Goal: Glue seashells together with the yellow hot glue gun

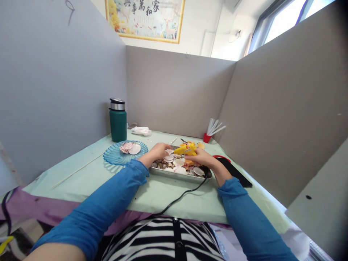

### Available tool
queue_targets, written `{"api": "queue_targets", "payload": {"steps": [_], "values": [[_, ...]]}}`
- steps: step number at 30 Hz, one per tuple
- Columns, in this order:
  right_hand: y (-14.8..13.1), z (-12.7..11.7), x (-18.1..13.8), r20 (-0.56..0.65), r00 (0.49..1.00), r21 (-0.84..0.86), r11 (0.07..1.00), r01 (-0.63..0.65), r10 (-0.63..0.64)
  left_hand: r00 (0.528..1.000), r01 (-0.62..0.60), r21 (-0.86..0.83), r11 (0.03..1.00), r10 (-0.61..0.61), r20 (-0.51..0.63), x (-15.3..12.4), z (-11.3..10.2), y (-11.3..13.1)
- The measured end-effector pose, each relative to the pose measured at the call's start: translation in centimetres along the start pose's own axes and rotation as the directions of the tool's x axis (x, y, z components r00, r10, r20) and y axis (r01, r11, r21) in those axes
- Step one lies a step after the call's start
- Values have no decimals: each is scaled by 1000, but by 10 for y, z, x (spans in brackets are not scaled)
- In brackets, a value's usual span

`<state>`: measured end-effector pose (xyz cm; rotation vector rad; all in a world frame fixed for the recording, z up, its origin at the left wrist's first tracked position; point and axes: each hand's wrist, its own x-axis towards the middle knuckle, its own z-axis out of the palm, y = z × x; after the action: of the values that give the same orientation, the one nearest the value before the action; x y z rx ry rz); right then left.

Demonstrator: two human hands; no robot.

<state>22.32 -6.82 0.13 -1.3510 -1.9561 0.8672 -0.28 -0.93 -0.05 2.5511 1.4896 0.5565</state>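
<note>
My right hand [201,158] is wrapped round a yellow hot glue gun [186,149]. The gun's nozzle points left, above a metal tray [179,176] of mixed seashells [178,163]. From the tray's left side my left hand [160,151] reaches over the shells, its fingers curled and bent inward. A pale shell [169,158] lies right by those fingertips; what they pinch, if anything, is too small to make out. The gun's black cord [181,197] runs from my right hand across the table toward my body.
A blue glass plate [110,153] with several shells stands left of the tray, before a green bottle [118,125]. Glue sticks [213,127] stand in a red cup [207,138] at the back right. A black flat object [237,174] lies right. Grey partitions [176,87] enclose the table.
</note>
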Motion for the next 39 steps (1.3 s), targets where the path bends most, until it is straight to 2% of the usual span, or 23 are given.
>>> {"api": "queue_targets", "payload": {"steps": [5, 11, 39], "values": [[-2, 1, 0, -9, 1000, -5, 1000, 28, -28, 1000, -6, 3, 1000, 6, -1, 0, 0, 0], [1, 2, 2, -15, 1000, -18, 1000, -15, 15, 1000, 5, 3, 1000, -5, 3, 0, 0, 1], [1, 0, 2, -24, 1000, -25, 1000, -6, 5, 1000, 7, 12, 1000, -7, 1, 1, 1, 1]]}}
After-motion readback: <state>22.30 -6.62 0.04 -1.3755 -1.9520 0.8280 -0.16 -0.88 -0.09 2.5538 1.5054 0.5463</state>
